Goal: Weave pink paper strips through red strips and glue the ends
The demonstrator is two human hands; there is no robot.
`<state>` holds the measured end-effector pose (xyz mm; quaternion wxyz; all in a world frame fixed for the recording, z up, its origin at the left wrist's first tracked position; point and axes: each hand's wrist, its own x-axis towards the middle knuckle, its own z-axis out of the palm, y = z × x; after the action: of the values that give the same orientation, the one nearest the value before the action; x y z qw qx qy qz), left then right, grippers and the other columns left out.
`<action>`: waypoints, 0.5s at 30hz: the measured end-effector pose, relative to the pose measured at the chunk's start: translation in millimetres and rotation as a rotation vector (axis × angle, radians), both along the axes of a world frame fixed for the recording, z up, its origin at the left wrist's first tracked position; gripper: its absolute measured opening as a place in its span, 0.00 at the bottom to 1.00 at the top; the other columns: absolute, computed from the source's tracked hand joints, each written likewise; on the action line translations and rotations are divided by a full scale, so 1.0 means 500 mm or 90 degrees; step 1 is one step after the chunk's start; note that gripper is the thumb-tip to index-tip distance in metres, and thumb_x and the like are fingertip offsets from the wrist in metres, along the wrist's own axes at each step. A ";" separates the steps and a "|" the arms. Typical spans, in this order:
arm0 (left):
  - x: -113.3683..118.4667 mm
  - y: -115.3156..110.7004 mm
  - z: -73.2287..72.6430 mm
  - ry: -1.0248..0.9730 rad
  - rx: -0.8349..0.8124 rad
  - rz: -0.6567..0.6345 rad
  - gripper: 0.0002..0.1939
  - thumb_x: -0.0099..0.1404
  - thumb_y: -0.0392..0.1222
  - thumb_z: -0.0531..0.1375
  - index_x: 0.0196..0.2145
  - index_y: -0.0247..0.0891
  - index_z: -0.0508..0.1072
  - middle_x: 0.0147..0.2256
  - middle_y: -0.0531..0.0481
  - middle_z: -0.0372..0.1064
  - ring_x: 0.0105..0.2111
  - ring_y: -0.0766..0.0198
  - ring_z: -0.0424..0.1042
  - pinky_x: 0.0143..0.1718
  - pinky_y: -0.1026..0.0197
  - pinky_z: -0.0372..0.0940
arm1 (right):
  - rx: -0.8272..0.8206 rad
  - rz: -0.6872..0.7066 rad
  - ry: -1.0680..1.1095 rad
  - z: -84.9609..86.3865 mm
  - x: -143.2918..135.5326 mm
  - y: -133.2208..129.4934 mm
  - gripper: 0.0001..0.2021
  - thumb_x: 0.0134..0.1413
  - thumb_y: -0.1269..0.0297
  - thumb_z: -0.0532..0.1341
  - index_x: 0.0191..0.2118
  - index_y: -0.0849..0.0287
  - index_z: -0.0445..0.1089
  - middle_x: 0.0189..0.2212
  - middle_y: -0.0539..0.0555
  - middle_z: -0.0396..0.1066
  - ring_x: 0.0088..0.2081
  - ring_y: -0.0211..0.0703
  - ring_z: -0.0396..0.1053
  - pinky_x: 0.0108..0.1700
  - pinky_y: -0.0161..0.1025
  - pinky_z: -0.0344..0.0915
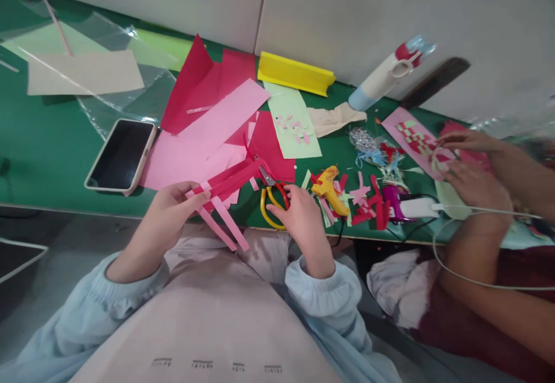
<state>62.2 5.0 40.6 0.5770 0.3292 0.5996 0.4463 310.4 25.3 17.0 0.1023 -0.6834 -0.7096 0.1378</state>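
My left hand (176,212) is closed on a bundle of red and pink paper strips (234,179). Red strips stretch right from its fingertips, crossed by pink ones, and two pink tails hang below the table edge. My right hand (304,215) grips scissors (285,197) with yellow and red handles, its thumb at the yellow loop. Their blades point up and left, near the far ends of the red strips; whether they touch is unclear. Under and behind the strips lie pink paper sheets (186,160) and red paper (271,146).
A phone (121,155) lies left. Right of the scissors are a yellow glue gun (332,189), paper scraps (359,195) and a purple device (394,204). A bottle (381,82) stands behind. At right, a co-worker's hands (481,181) work over a pink card (405,123); a white cable (489,209) crosses there.
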 end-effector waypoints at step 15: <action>-0.003 0.000 -0.003 0.012 -0.009 0.005 0.12 0.53 0.47 0.70 0.28 0.37 0.76 0.27 0.51 0.72 0.30 0.66 0.69 0.31 0.68 0.65 | -0.073 0.021 -0.074 0.012 -0.020 -0.010 0.28 0.49 0.78 0.59 0.58 0.74 0.57 0.43 0.69 0.71 0.46 0.57 0.72 0.48 0.47 0.67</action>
<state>60.9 5.3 39.2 0.5719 0.3269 0.6097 0.4410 300.4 20.6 23.1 0.0194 -0.6829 -0.7166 0.1402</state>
